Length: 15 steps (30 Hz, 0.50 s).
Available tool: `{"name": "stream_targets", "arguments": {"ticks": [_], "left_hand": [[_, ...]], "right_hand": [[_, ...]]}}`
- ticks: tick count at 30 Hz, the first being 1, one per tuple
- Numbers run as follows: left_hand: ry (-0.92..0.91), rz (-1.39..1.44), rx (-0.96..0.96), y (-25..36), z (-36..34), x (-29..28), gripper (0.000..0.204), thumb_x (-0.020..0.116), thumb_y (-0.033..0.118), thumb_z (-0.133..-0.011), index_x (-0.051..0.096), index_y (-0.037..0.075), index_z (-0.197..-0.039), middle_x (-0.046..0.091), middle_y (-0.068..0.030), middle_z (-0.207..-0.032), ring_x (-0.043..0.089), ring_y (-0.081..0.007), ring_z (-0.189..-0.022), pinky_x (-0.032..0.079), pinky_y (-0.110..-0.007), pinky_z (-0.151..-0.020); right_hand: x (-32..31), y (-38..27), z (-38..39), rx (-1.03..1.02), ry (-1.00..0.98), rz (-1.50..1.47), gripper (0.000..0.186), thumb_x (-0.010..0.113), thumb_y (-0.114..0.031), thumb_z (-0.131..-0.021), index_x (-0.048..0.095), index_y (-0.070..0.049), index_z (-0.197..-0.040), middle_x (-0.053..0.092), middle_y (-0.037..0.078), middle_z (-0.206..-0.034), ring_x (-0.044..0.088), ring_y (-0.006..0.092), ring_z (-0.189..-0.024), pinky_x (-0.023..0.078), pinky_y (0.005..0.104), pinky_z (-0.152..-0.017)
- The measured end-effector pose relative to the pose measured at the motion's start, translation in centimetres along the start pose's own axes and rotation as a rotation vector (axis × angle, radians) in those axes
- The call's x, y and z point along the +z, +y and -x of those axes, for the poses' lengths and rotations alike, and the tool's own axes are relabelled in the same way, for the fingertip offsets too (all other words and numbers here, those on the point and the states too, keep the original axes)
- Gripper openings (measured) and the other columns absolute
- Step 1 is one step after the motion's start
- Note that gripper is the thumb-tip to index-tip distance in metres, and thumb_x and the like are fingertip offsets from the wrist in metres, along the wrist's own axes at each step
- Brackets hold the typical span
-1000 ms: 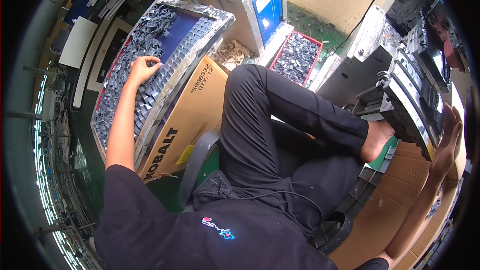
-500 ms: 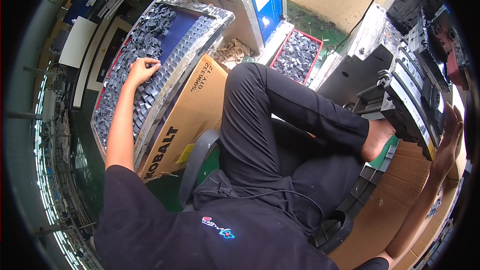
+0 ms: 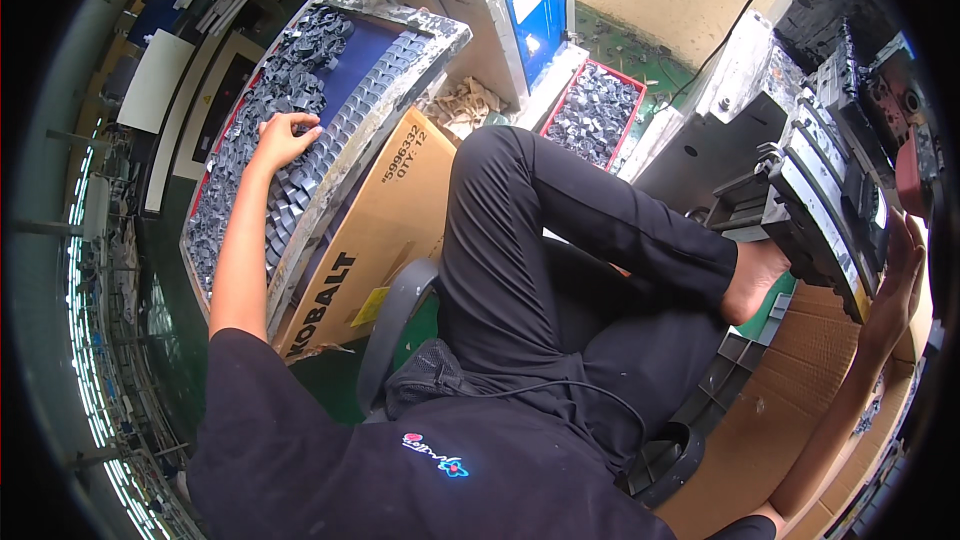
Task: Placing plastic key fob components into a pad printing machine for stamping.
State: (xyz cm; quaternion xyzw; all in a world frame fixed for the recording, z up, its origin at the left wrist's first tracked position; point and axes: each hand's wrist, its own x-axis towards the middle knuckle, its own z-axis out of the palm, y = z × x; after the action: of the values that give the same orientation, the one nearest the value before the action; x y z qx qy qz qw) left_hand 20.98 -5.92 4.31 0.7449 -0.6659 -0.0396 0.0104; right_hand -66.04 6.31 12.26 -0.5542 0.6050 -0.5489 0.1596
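My left hand [image 3: 288,138] is over a framed tray [image 3: 440,32] of small grey parts. Its thumb and fingers come together at the inner edge of a loose heap of these parts [image 3: 305,55]; what is between the fingertips is too small to make out. Beside the hand, similar grey parts [image 3: 375,85] lie in a neat row along the tray's near side. At the far right, my right hand [image 3: 903,265] is raised with its fingers stretched out, close to the edge of a dark and silver machine [image 3: 825,205]. It appears to hold nothing.
A cardboard box [image 3: 375,205] stands under the tray. A red-rimmed bin [image 3: 640,105] of grey parts sits beyond my raised knee. On the right, an open carton [image 3: 770,410] lies below the machine. A machine cabinet with a blue panel [image 3: 537,20] rises at the back.
My left hand stays at nearly the same spot, its fingers shifting only slightly. The right hand and the parts show no clear movement.
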Motion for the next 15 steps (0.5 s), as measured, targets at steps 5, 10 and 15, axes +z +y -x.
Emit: {"name": "stream_targets", "arguments": {"ticks": [5,10,15], "left_hand": [[-0.009,-0.041,-0.026,0.8,0.3,-0.1,0.037,0.082,0.044,-0.088,0.083,0.018,-0.115,0.082,-0.0016,-0.113,0.075,-0.0214,-0.102,0.036,-0.054,-0.11],[0.017,0.007,-0.042,0.1,0.2,0.2,0.038,0.082,0.046,-0.088,0.083,0.018,-0.114,0.082,-0.0003,-0.111,0.076,-0.0196,-0.102,0.037,-0.052,-0.109],[0.0,0.047,-0.037,-0.7,-0.1,0.3,0.039,0.082,0.047,-0.088,0.083,0.018,-0.113,0.082,-0.0001,-0.109,0.076,-0.0183,-0.099,0.036,-0.052,-0.11]], "right_hand": [[-1.2,1.7,-0.1,-0.009,0.001,-0.052,0.053,0.032,-0.036,-0.119,0.047,0.0,-0.154,0.059,0.02,-0.15,0.05,0.0276,-0.147,0.028,0.0423,-0.13],[-2.1,3.2,0.0,0.101,0.132,-0.119,0.059,0.036,-0.041,-0.118,0.042,0.001,-0.159,0.053,0.019,-0.157,0.045,0.0254,-0.152,0.025,0.0408,-0.13],[-3.8,5.3,-0.3,0.119,0.164,-0.153,0.054,0.039,-0.035,-0.118,0.045,0.002,-0.156,0.056,0.019,-0.154,0.048,0.0258,-0.148,0.029,0.0389,-0.128]]}}
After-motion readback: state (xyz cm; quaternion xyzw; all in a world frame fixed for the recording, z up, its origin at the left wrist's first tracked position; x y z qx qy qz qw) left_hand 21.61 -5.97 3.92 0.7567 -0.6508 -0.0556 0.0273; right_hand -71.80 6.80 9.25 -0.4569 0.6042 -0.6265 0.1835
